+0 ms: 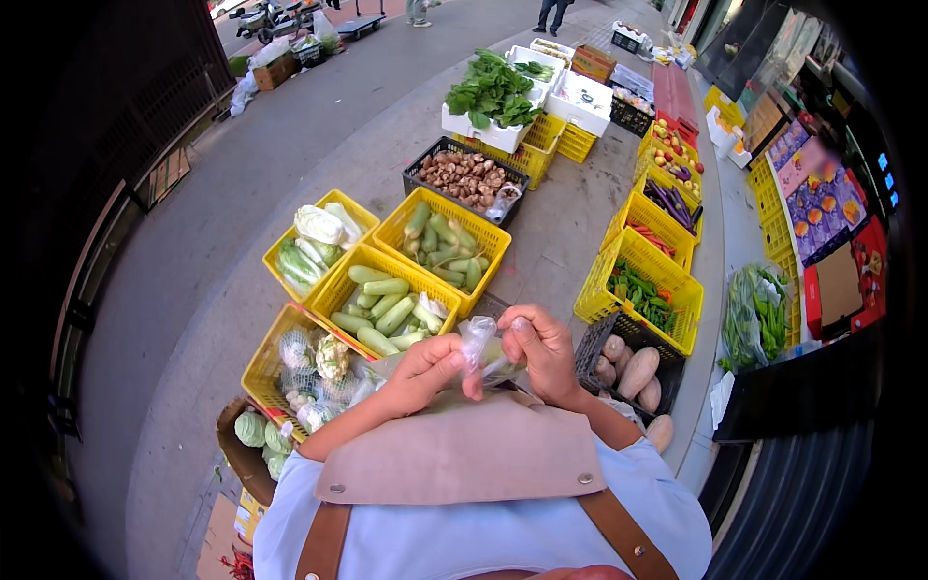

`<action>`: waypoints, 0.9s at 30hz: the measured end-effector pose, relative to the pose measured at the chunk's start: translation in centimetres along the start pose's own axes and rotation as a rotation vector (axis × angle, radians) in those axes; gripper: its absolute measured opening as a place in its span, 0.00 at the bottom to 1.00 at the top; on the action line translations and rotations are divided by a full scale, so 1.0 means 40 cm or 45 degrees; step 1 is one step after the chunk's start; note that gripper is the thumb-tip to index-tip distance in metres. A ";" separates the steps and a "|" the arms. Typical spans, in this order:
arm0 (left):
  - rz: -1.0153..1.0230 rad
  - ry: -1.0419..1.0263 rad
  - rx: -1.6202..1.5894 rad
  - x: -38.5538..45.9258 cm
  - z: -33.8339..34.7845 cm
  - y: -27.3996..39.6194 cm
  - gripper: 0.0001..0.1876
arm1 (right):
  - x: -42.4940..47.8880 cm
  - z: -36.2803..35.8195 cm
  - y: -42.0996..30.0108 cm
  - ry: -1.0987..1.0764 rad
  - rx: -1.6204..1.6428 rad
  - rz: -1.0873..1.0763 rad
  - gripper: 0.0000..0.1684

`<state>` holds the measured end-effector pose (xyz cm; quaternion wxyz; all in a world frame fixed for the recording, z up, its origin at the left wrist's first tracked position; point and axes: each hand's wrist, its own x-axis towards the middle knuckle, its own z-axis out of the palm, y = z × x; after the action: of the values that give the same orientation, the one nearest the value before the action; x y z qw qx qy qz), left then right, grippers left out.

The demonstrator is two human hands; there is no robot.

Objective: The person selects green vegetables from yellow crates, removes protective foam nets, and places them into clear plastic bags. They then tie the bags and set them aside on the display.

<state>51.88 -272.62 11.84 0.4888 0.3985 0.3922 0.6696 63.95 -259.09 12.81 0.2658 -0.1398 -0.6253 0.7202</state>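
Note:
A clear plastic bag (pixel 478 339) is held in front of my chest, its top bunched into a crumpled twist. The thumb and fingers of my left hand (pixel 428 368) pinch that twist. With thumb against bent fingers, my right hand (pixel 542 351) grips another bit of the plastic just to the right. The lower bag is partly hidden by my hands and the apron (pixel 464 457); what it contains is unclear. Just beyond my left hand stands a yellow crate (pixel 341 279) of pale green squash (pixel 395 313). A black crate (pixel 670 370) of tan squash (pixel 639 371) lies beyond my right forearm.
Cauliflowers (pixel 332 359) and cabbages (pixel 251 429) sit at left. Ahead are crates of long green gourds (pixel 442 246), mushrooms (pixel 464 177) and leafy greens (pixel 493 87). Peppers (pixel 641 293), carrots (pixel 652 238) and eggplants (pixel 670 203) line the right side. Two people's legs (pixel 552 16) show farther off.

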 end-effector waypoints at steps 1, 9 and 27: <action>-0.042 -0.004 -0.101 -0.002 -0.006 -0.002 0.11 | 0.006 -0.002 0.002 -0.006 -0.230 -0.249 0.06; -0.076 0.348 0.385 0.011 -0.012 -0.009 0.08 | 0.024 0.012 -0.021 -0.288 -0.962 -1.004 0.07; -0.254 0.303 0.136 -0.021 -0.029 -0.023 0.08 | 0.051 0.068 -0.001 -0.212 -0.927 -0.792 0.07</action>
<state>51.31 -273.39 10.43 0.4808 0.3009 0.5201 0.6385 60.86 -260.20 13.59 0.3515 0.0280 -0.8679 0.3499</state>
